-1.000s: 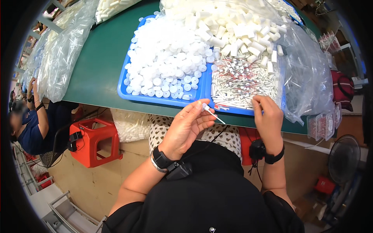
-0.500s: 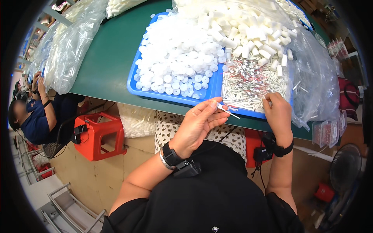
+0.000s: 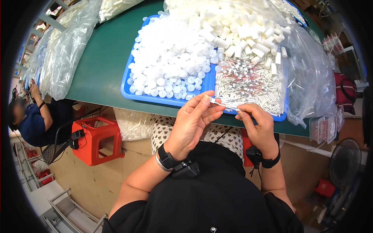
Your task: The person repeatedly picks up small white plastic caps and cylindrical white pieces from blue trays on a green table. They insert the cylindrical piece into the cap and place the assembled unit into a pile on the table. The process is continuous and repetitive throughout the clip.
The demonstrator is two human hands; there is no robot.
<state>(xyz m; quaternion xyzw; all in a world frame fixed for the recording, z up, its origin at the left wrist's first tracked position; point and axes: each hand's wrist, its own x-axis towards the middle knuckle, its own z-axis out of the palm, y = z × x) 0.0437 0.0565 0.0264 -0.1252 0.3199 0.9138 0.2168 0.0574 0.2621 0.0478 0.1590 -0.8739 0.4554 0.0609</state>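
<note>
In front of the blue tray, my left hand (image 3: 191, 122) pinches a small white part with a thin stem (image 3: 222, 104) between thumb and forefinger, its other fingers loosely stretched. The stem points right, toward my right hand (image 3: 259, 126). There the thumb and forefinger are closed at the stem's far end; a bit of white shows at their tips, too small to make out. Just beyond both hands lies a heap of thin white sticks (image 3: 268, 91), with reddish and metallic thin pieces (image 3: 243, 75) mixed in on top.
The blue tray (image 3: 128, 93) also carries a heap of translucent white discs (image 3: 167, 58) and short white cylinders (image 3: 248, 35). Clear plastic bags (image 3: 307, 73) flank it on the green table (image 3: 97, 66). A red stool (image 3: 97, 139) and a seated co-worker (image 3: 39, 116) are at left.
My right hand has left the stick heap and come left and down to the end of the stem. The left hand has shifted slightly left, still holding the stemmed part.
</note>
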